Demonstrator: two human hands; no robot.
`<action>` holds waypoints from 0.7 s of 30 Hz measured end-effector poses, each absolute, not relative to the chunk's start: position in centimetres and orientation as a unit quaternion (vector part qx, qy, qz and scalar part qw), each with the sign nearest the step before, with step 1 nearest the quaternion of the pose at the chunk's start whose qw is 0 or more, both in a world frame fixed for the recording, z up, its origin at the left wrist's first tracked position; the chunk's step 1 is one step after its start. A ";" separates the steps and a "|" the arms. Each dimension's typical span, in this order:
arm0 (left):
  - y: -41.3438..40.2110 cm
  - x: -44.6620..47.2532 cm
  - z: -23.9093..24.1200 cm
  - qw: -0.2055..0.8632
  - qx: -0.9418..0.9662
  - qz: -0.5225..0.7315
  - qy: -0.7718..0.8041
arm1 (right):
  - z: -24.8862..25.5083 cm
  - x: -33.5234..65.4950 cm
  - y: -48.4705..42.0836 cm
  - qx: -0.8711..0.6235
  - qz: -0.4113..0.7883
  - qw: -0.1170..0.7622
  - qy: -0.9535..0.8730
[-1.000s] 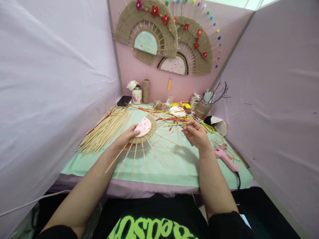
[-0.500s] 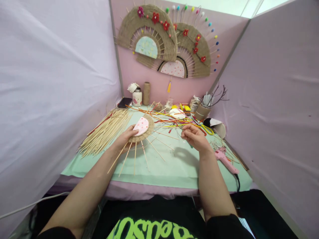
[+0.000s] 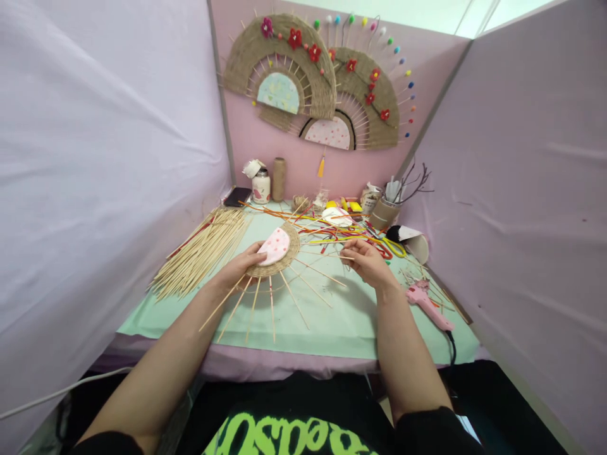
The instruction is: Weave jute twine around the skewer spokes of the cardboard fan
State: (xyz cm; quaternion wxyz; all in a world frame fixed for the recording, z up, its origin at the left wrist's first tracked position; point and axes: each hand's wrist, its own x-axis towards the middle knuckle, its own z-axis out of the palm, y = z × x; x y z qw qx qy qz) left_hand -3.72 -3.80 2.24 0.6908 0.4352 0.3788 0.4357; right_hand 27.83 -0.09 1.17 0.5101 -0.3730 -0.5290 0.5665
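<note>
My left hand (image 3: 245,264) grips the flat edge of a small half-round woven fan (image 3: 296,243), thumb on its pink centre with red spots (image 3: 276,246). Twine is woven round that centre, and thin bamboo sticks (image 3: 294,301) radiate from the rim towards me and to the right. My right hand (image 3: 364,260) is closed in a pinch near the tips of the right-hand sticks. A thin strand of twine seems to run to its fingers; its full course is hard to follow.
A pile of bamboo sticks (image 3: 202,253) lies left. Coloured pipe cleaners (image 3: 308,221) and yellow-handled scissors (image 3: 396,247) lie behind my hands. A pink glue gun (image 3: 430,306) rests right. At the back stand a twine spool (image 3: 279,179), a jar (image 3: 260,186) and a brown pot (image 3: 385,212).
The fan has turned slightly and shifted a little right and down with my left hand. My right hand has moved slightly left, closer to the stick tips.
</note>
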 end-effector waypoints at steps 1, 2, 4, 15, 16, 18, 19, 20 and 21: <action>-3.9 -3.7 2.2 0.694 0.438 0.433 0.372 | 1.1 27.7 -0.1 -0.380 0.567 0.502 -0.531; -3.9 -3.7 2.2 0.697 0.443 0.430 0.365 | 1.1 27.5 -0.1 -0.386 0.567 0.493 -0.536; -4.1 -3.7 2.1 0.700 0.455 0.428 0.348 | 1.0 27.1 -0.2 -0.398 0.563 0.474 -0.548; -4.1 -3.9 1.9 0.713 0.448 0.428 0.328 | 0.0 26.7 0.9 -0.418 0.595 0.511 -0.458; -4.0 -4.0 2.1 0.710 0.438 0.438 0.335 | -0.2 27.1 1.4 -0.425 0.597 0.541 -0.413; -3.8 -4.1 2.2 0.703 0.421 0.452 0.351 | -0.4 28.3 2.2 -0.424 0.598 0.596 -0.329; -3.7 -4.1 2.3 0.699 0.416 0.458 0.358 | -0.4 28.8 2.5 -0.414 0.600 0.616 -0.299; -3.7 -4.1 2.3 0.695 0.413 0.463 0.362 | -0.4 29.3 2.7 -0.399 0.605 0.631 -0.278; -3.6 -4.1 2.3 0.692 0.410 0.471 0.362 | -0.4 29.7 2.8 -0.383 0.613 0.639 -0.264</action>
